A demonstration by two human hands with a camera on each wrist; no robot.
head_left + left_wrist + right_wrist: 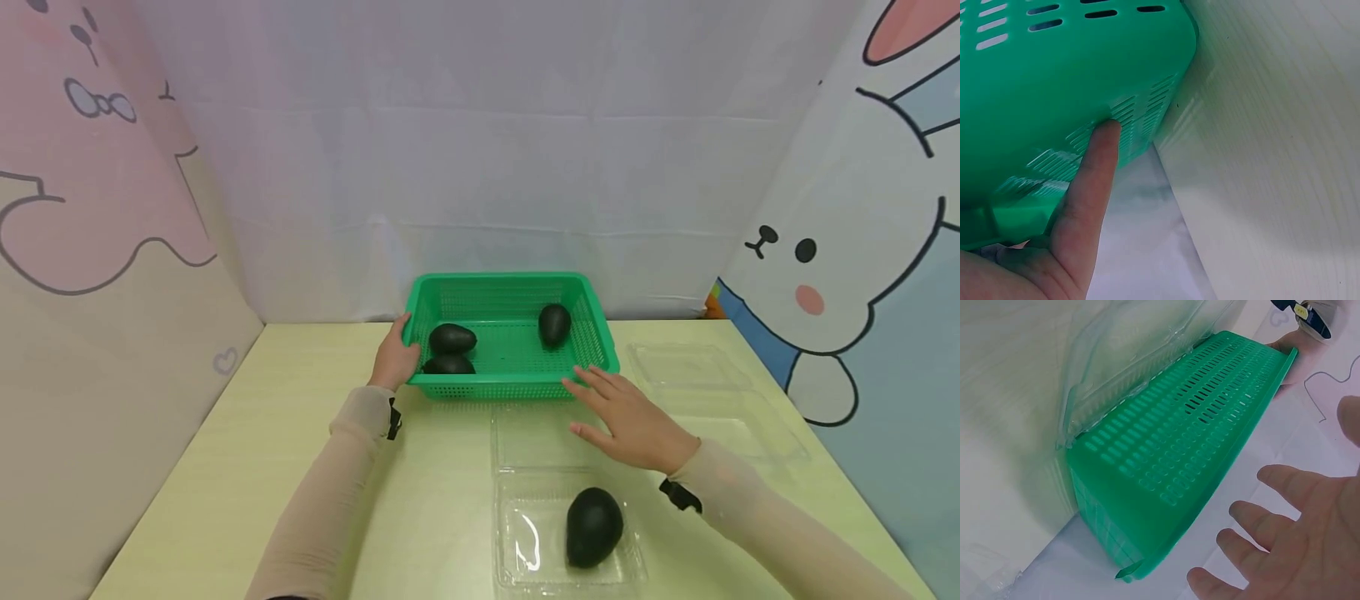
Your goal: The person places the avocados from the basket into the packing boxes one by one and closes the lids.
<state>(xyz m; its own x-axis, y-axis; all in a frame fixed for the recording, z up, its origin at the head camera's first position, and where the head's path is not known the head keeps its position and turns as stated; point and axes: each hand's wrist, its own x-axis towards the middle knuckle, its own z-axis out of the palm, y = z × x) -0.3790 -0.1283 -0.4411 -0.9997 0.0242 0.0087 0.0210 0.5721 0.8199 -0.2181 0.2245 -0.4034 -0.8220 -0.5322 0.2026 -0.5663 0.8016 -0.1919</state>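
Three dark egg-shaped fruits (pixel 555 325) lay in a green slotted plastic basket (pixel 510 388).
The left hand (pixel 395 357) gripped its left rim; the right hand (pixel 633 421), fingers spread and released, hovered nearby. A clear plastic clamshell (pixel 525 500) bearing another fruit (pixel 594 527) lay in front, a second clamshell (pixel 727 400) rightward.

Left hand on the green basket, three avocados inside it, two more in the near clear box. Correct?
One error: the near clear box holds only one avocado, not two, as the head view shows. The rest stands: left hand on the green basket, three avocados inside it.
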